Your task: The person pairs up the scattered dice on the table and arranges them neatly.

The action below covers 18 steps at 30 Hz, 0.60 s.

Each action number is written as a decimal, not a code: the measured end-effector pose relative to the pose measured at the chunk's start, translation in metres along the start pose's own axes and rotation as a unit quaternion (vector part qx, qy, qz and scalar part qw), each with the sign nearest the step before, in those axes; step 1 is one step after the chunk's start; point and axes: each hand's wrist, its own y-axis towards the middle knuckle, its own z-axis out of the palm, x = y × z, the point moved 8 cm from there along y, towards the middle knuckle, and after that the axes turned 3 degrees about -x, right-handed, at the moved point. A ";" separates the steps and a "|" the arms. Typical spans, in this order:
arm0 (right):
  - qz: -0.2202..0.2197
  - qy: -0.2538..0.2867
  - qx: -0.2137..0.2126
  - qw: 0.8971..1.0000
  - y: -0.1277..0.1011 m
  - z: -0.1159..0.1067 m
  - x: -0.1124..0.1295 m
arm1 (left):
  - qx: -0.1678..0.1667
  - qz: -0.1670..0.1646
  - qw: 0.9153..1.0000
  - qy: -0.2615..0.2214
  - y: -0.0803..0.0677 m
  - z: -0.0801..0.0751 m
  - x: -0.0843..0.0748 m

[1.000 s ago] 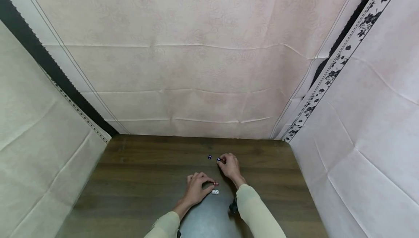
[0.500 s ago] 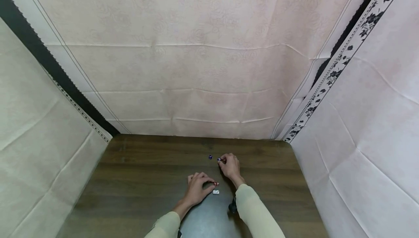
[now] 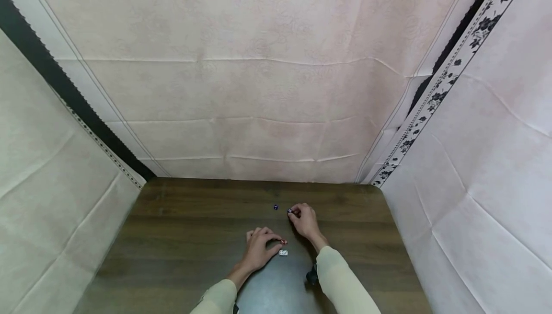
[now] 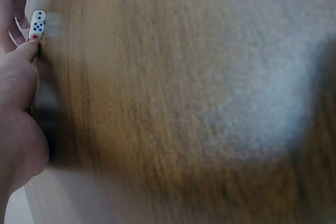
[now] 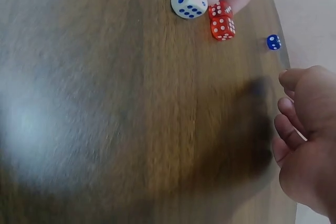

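Observation:
In the head view, my right hand (image 3: 305,220) pinches a small blue die (image 3: 290,211) between thumb and index finger near the far side of the table. Another blue die (image 5: 273,42) rests a short way to its left, apart from it. Nearer to me, my left hand (image 3: 258,249) has thumb and index finger around one of two red dice (image 5: 222,27) that sit side by side. Two white dice (image 3: 283,253) with blue pips lie touching each other just below the thumb. My right fingertips hide the held die in the right wrist view.
The dark wooden table (image 3: 181,237) has pale cloth (image 3: 267,88) hanging behind it and white cloth (image 3: 483,170) along the sides. Black devices (image 3: 311,275) are worn at the wrists. Light glares off the wood nearest me.
My right hand has shifted slightly to the right with the blue die, widening the gap to the other blue die. My left hand and the red and white dice stay put.

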 end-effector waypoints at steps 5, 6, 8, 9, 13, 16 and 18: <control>-0.019 0.020 0.010 1.000 -0.009 -0.008 0.004 | 0.002 -0.002 1.000 -0.003 0.000 0.000 0.001; -0.026 0.021 0.012 0.999 -0.012 -0.008 0.005 | 0.001 -0.002 1.000 -0.003 0.000 0.000 0.001; -0.032 0.023 0.018 0.999 -0.017 -0.009 0.006 | -0.001 -0.001 1.000 0.000 0.000 0.001 0.002; -0.035 0.022 0.022 0.999 -0.020 -0.009 0.006 | -0.002 -0.001 1.000 0.001 0.000 0.001 0.002; -0.046 0.017 0.036 0.998 -0.030 -0.008 0.008 | -0.002 -0.002 1.000 0.000 0.000 0.002 0.002; -0.065 0.007 0.044 0.997 -0.038 -0.007 0.012 | -0.001 -0.001 1.000 -0.002 0.000 0.002 0.002; -0.075 0.001 0.050 0.996 -0.042 -0.006 0.014 | 0.001 -0.002 1.000 -0.002 0.000 0.002 0.002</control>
